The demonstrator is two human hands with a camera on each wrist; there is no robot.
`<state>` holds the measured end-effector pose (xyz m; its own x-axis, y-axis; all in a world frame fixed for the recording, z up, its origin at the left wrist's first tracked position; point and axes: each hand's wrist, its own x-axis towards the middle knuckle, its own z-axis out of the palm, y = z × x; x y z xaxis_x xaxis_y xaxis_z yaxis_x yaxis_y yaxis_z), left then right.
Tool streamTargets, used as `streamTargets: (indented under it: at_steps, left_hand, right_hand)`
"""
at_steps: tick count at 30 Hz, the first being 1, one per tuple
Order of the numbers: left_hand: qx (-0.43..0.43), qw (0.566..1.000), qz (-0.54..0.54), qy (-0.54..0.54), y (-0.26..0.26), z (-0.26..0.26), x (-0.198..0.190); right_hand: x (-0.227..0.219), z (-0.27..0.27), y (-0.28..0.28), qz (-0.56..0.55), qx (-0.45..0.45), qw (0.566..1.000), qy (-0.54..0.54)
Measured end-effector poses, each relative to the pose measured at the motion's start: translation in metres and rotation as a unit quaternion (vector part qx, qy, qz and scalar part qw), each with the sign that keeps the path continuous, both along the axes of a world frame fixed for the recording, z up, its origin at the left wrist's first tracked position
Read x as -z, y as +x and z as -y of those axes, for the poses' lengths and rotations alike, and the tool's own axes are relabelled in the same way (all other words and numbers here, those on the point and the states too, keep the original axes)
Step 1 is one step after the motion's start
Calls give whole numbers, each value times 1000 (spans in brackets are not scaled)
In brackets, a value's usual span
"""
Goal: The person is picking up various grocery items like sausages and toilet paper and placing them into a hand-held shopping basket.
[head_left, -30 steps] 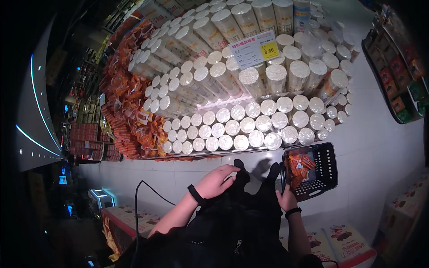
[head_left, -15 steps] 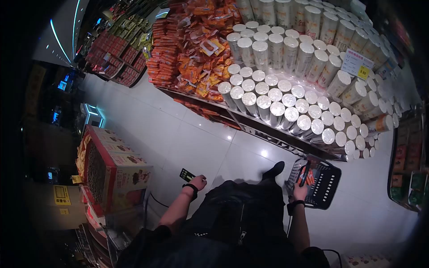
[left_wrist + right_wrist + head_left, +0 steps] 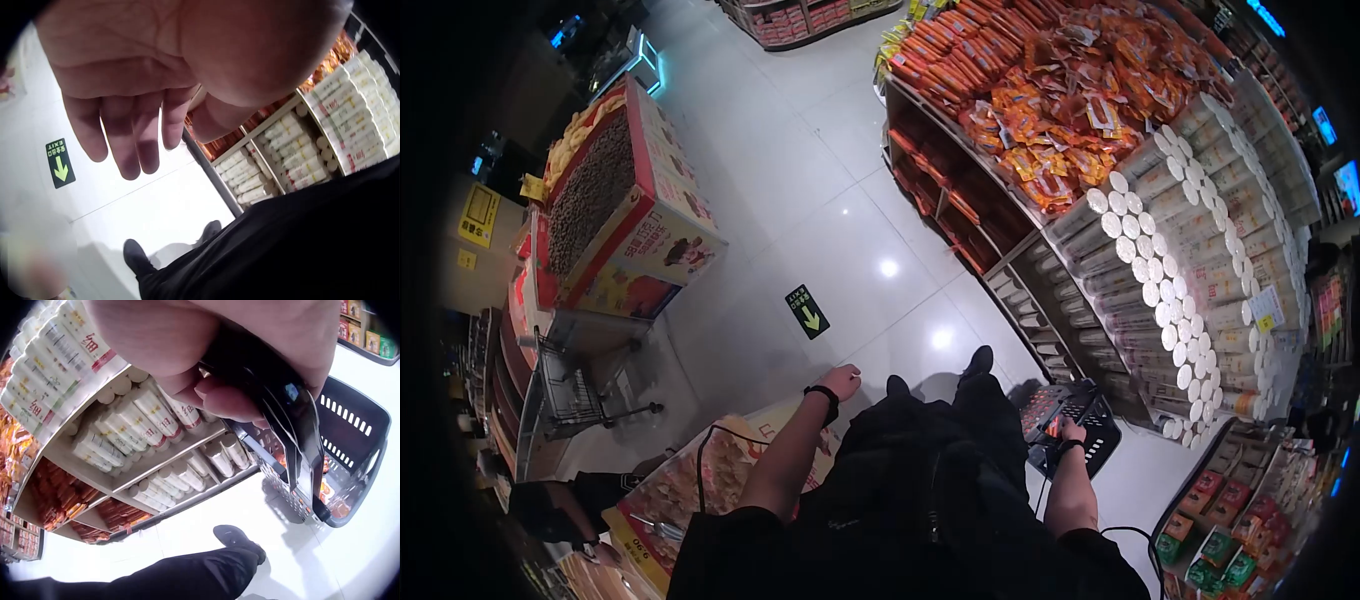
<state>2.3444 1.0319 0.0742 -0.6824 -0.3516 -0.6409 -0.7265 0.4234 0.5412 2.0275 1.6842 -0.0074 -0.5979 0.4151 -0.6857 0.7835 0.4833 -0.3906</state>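
Note:
My right hand grips the black handle of a dark shopping basket, fingers curled round it. In the head view that basket hangs at my right side. Orange-red packets show inside it. Holding nothing, my left hand hangs by my left side with its fingers loosely bent. In the head view the left hand is over the pale floor, with the green exit sign ahead of it.
On the right, a display shelf carries orange snack packets and white cylindrical packs. A bin of dark loose goods and a shopping cart stand left. Another person is at lower left. Boxed goods sit at lower right.
My view has turned left, so the white packs and orange packets have shifted right and the exit sign has come into full view. The right hand keeps hold of the basket; the left stays empty.

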Motion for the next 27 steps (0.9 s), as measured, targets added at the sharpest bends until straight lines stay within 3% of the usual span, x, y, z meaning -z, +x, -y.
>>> streamTargets:
  at_steps: [1, 2, 4, 7, 9, 12, 13, 14, 15, 17, 21, 23, 27]
  left_hand:
    - [-15, 1000, -24, 6, 11, 5, 11]
    - [-25, 998, -47, 13, 19, 8, 16]
    - [-36, 999, -27, 24, 36, 17, 25]
    - [-34, 999, -1, 27, 56, 28, 42]
    - [-23, 999, 20, 35, 67, 41, 50]
    - [-42, 998, 21, 48, 66, 61, 45]
    - [15, 999, 42, 25, 72, 78, 78]
    - [-6, 999, 43, 31, 70, 88, 74]
    - [-27, 998, 42, 35, 64, 96, 63]
    - [-48, 997, 56, 17, 44, 113, 31]
    - [-36, 993, 107, 27, 30, 174, 56]
    - [-63, 988, 120, 72, 18, 206, 65]
    - [-90, 986, 116, 80, -35, 267, 47]
  right_hand:
    - [-5, 13, 0, 24, 15, 1000, -3]
    - [71, -16, -6, -1, -23, 998, 60]
    - [24, 40, 7, -15, -96, 987, 127]
    - [1, 98, 17, -28, -63, 991, 118]
    - [-60, 153, 19, -5, -76, 992, 103]
    - [-51, 187, 22, -87, -102, 987, 86]
    - [-33, 195, 21, -125, -100, 984, 77]
    - [-21, 205, 23, -162, -98, 980, 67]
    - [-57, 237, 16, -43, -51, 996, 66]
    - [-37, 257, 14, -77, -39, 996, 24]
    - [-33, 306, 7, -65, -18, 997, 30]
    - [-8, 320, 4, -36, 8, 999, 9]
    - [-29, 361, -15, -58, 33, 998, 9]
